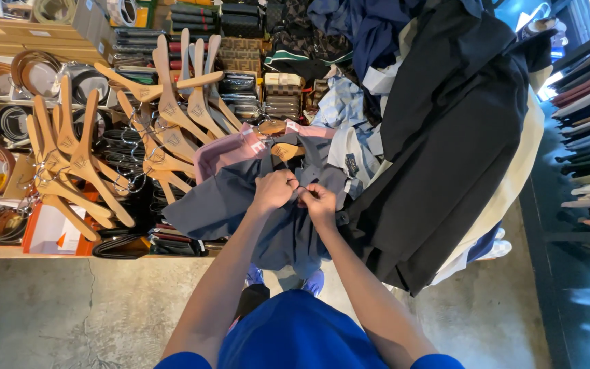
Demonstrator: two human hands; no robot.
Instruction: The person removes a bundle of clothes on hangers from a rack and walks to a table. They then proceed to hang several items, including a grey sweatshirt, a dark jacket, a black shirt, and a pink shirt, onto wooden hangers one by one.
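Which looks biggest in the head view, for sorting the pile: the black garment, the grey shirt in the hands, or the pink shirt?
1. Black draped garment, clearly largest.
2. Dark grey shirt.
3. Pink shirt, smallest, though partly covered.

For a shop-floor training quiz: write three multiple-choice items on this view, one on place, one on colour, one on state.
1. Where does the heap of bare wooden clothes hangers lie?
A. Left of the hands
B. On the concrete floor
C. On the right-hand shelves

2. What colour is the folded shirt beside the dark grey-blue button shirt?
A. Green
B. Pink
C. Yellow

3. How do the left hand and right hand stand?
A. Spread flat and apart
B. Hanging at the sides
C. Close together, pinching the shirt front

Key: 1 A, the hangers are piled over the belt display at left. 2 B, pink cloth shows at the grey-blue shirt's upper edge. 3 C, both hands meet at the shirt's middle.
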